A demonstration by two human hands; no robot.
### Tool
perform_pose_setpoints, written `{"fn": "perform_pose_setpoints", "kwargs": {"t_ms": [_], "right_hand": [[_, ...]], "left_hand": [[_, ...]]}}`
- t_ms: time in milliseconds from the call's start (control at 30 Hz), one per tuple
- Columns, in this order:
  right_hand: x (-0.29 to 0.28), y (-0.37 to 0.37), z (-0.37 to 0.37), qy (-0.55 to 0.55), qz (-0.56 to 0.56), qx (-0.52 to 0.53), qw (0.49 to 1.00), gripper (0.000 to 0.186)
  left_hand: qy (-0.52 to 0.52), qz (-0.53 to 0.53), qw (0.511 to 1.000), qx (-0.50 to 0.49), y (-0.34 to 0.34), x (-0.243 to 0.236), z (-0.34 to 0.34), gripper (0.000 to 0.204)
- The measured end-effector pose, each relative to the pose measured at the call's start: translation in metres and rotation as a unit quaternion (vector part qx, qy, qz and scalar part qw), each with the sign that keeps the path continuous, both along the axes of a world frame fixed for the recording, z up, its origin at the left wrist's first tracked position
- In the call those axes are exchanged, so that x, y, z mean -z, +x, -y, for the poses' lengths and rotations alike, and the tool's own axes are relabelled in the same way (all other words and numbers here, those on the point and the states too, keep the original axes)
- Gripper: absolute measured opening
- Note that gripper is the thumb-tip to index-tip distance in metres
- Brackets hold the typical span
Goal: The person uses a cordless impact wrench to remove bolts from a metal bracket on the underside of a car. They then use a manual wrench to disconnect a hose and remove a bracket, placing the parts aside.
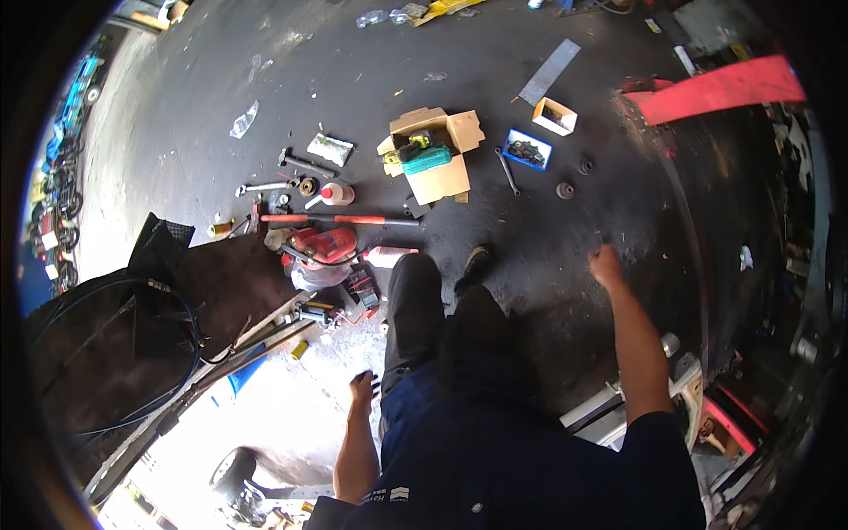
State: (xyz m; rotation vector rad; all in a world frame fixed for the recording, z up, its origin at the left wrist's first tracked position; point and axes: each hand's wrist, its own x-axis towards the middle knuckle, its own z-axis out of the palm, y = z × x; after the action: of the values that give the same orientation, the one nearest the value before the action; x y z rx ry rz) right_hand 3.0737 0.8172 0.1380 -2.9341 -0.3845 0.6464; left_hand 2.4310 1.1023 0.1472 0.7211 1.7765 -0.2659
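Right hand (605,267) nearest a round dark part (565,190), left hand (362,387) near a trouser leg (415,305), 2 curled hands, contents unclear.

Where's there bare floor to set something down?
There's bare floor between the shoe and your right hand, nearer you than the round metal parts. It's crowded to your left, around the red-and-black handle and red jug.
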Motion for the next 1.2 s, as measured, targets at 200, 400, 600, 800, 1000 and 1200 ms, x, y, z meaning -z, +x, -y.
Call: {"fn": "perform_pose_setpoints", "kwargs": {"t_ms": [200,400,600,800,1000,1200], "right_hand": [[0.021,0.093,-0.143,0.176,-0.114,-0.125,0.97,0.023],[0.058,0.037,-0.269,0.215,-0.221,-0.175,0.935,0.025],[0.189,0.025,-0.348,0.163,-0.265,-0.18,0.933,0.026],[0.369,0.052,-0.429,0.124,-0.322,0.048,0.937,0.046],[0.447,0.063,-0.476,0.09,-0.521,0.357,0.77,0.073],[0.452,0.065,-0.491,0.094,-0.536,0.44,0.714,0.047]], "left_hand": [[0.134,0.11,0.984,0.035,0.121,0.009,-0.085,0.046],[0.141,0.123,0.967,0.174,0.224,0.106,-0.176,0.042],[0.233,0.047,0.913,0.331,0.346,0.208,-0.249,0.04],[0.349,0.013,0.824,0.445,0.503,0.289,-0.302,0.057],[0.406,-0.068,0.732,0.544,0.594,0.41,-0.339,0.046],[0.269,-0.122,0.707,0.642,0.608,0.467,-0.359,0.026]]}}
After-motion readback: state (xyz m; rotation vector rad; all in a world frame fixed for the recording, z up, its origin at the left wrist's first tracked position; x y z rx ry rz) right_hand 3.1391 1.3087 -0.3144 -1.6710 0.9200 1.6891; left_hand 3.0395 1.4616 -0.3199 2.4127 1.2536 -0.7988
